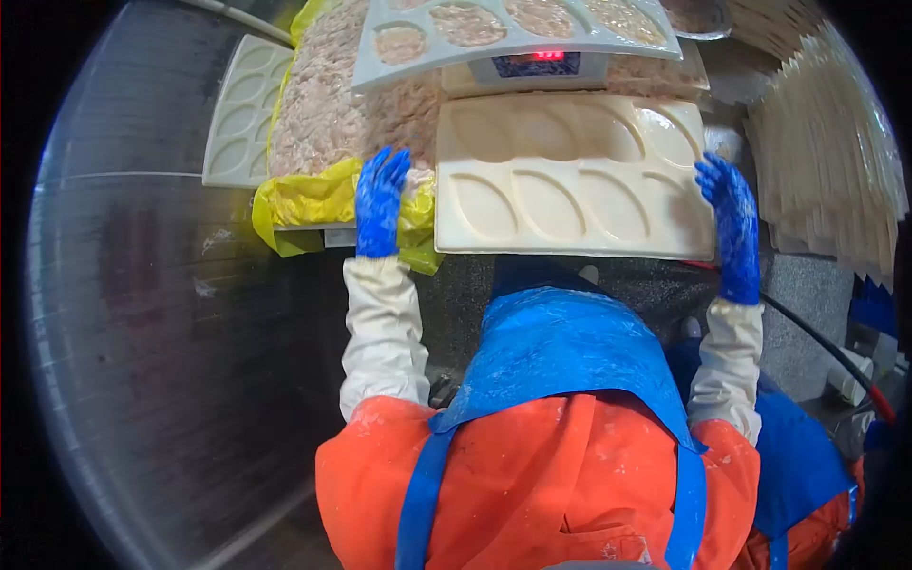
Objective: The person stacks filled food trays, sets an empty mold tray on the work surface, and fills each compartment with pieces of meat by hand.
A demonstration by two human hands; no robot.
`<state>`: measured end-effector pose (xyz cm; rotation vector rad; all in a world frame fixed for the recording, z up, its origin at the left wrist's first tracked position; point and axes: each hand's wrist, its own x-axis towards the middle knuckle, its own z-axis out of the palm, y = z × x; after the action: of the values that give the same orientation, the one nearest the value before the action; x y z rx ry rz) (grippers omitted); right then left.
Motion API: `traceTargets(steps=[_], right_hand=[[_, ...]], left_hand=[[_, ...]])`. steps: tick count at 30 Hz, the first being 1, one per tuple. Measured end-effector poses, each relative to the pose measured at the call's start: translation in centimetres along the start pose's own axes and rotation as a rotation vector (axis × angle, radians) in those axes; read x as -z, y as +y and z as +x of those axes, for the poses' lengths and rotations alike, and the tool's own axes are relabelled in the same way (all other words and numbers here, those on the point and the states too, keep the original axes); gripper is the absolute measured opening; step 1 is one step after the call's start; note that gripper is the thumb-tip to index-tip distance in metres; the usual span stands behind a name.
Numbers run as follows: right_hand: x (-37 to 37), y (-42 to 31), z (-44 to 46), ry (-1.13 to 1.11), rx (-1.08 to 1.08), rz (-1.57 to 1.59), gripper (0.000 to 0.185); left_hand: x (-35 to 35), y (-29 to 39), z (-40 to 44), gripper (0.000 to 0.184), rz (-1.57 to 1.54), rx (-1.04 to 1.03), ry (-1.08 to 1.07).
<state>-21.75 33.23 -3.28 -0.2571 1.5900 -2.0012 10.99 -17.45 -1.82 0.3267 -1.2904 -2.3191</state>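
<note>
My left hand [383, 195], in a blue glove, is open with its fingers stretched forward. It is over the near edge of a mass of pale pink minced meat or fish [323, 104] on yellow plastic sheeting [318, 201]. My right hand [731, 214], also blue-gloved, is open beside the right edge of a cream mould tray [575, 169]; whether it touches the tray I cannot tell. The tray's leaf-shaped hollows hold nothing. Beyond it, another mould tray [522, 49] has pale mince in its oval hollows and partly covers a scale [537, 65] with red digits.
A pale mould tray [249, 114] stands left of the mince. Many thin cream trays or sheets [826, 157] are stacked at the right. A dark metal surface [161, 285] lies at the left. Another person in a blue apron [793, 465] is close on my right, near a black hose [817, 342].
</note>
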Motion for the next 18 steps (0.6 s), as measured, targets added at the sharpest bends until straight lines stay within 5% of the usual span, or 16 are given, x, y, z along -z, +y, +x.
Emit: traceTargets(steps=[1, 3, 5, 6, 7, 9, 10, 11, 13, 14, 18], right_hand=[[1.9, 1.2, -0.7, 0.026, -0.071, 0.08, 0.05], [3.0, 1.4, -2.2, 0.112, -0.111, 0.074, 0.049], [4.1, 2.8, -4.7, 0.251, -0.101, 0.107, 0.046], [4.0, 3.0, -4.4, 0.255, -0.091, 0.112, 0.046], [4.1, 3.0, -3.9, 0.249, -0.085, 0.097, 0.046], [3.9, 2.6, -3.7, 0.25, -0.056, 0.083, 0.045], [2.5, 1.9, -2.7, 0.204, -0.005, 0.117, 0.045], [1.1, 1.2, -1.5, 0.156, 0.045, 0.151, 0.045], [-1.8, -0.5, 1.1, 0.113, 0.068, 0.119, 0.046], [-3.1, -1.5, 2.0, 0.069, 0.114, 0.12, 0.046], [-7.5, -5.4, 7.8, 0.042, 0.085, 0.226, 0.053]], left_hand=[[2.7, -0.5, -1.6, 0.044, -0.185, -0.029, -0.08], [8.3, -1.8, -3.7, 0.043, -0.173, -0.053, 0.239], [4.7, -0.2, -6.5, 0.041, 1.118, -0.168, 0.187], [5.0, -0.3, -6.5, 0.042, 0.651, -0.208, 0.32], [5.5, 0.3, -5.7, 0.042, 0.649, -0.215, 0.311], [5.3, 1.7, -4.7, 0.042, 0.55, -0.141, 0.837], [3.1, 1.7, -4.3, 0.062, 1.181, -0.356, 0.743], [1.4, 2.9, -3.5, 0.062, 1.176, -0.361, 0.746], [-0.6, 4.6, -0.8, 0.065, 2.067, -0.584, 0.948], [0.3, 5.2, 0.9, 0.065, 2.057, -0.59, 0.953], [5.5, 7.3, 7.7, 0.065, 0.907, -0.604, 0.438]])
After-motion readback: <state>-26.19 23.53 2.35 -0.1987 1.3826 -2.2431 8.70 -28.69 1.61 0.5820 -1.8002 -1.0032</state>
